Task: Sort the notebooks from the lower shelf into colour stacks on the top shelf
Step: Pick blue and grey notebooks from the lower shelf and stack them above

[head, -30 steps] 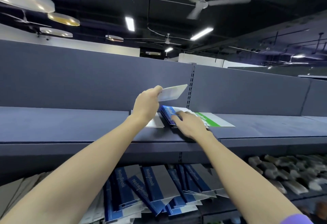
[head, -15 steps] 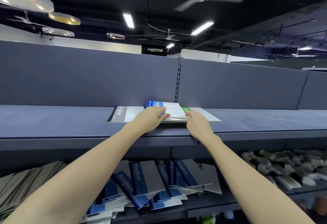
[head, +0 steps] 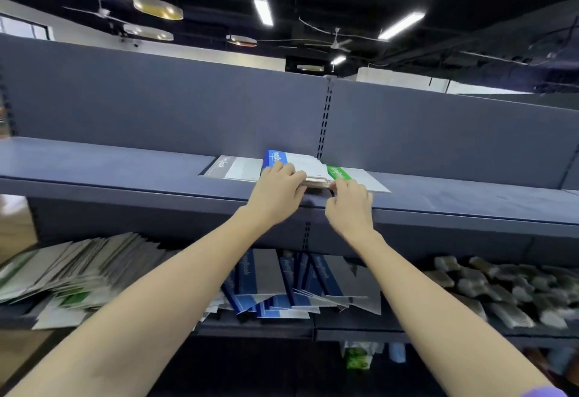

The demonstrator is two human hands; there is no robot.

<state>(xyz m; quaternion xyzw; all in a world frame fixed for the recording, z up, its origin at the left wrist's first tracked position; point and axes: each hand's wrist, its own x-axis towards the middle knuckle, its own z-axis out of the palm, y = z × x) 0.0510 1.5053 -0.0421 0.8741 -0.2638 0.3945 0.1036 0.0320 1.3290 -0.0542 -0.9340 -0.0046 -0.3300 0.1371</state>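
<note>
A dark shop ceiling with strip lights and fans hangs over a run of grey-blue shelving, and the top shelf (head: 109, 164) carries three lots of notebooks near its front edge, about the middle of the view. A grey notebook (head: 233, 167) lies flat on the left, a blue stack (head: 291, 163) sits just right of it, and a green notebook (head: 354, 175) lies to the right again, partly tucked under or against the blue pile; which, I cannot tell. The left hand (head: 277, 188) rests on top of the blue stack at its near left corner with its fingers curled over the near edge, and the right hand (head: 347, 199) presses against the stack's near right corner, fingers bent onto the edges of the pages; both look to be squaring the pile rather than lifting it. Below, the lower shelf (head: 257, 329) holds a slumped row of blue notebooks (head: 282, 287) and, further left, a fanned heap of grey and green ones (head: 72, 274), so most of the sorting appears to remain. The risk is that the stack sits close to the shelf lip: a push from one side only could skew it over the green notebook or tip copies off the near edge.
</note>
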